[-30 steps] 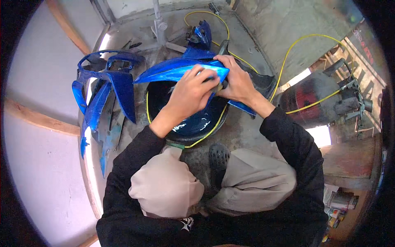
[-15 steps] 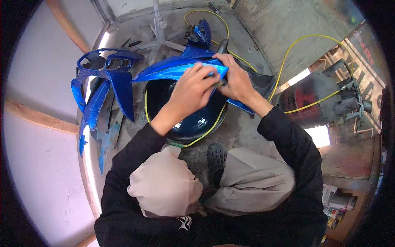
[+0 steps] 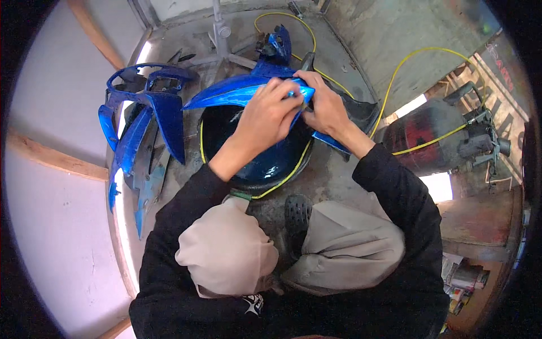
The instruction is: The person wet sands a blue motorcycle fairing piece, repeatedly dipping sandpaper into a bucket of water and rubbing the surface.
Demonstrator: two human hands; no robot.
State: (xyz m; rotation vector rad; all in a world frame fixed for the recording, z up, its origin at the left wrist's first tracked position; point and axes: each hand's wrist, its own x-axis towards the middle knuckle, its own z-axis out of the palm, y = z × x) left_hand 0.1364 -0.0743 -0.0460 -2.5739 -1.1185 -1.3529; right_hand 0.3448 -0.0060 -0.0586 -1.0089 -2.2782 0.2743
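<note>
A glossy blue fairing panel (image 3: 220,97) with a long pointed left end is held above a round dark basin (image 3: 271,169) with shiny liquid in it. My right hand (image 3: 326,107) is closed round the panel's right end, thumb beneath and fingers over the top. On the panel's bright face lies my left hand (image 3: 270,113), its fingers bent and pressed together near the right end. Whatever those fingers hold, if anything, is hidden. A yellow hose (image 3: 289,182) runs along the basin's near rim.
More blue fairing parts (image 3: 164,121) stand at the left by the white wall. Beyond the panel lies another blue piece (image 3: 276,45), near a grey metal stand (image 3: 223,53). At the right is a dark red and black tank (image 3: 420,135) with a yellow hose.
My left hand has shifted slightly right and up along the panel, its fingers bunching closer to my right hand. The right hand still grips the same end.
</note>
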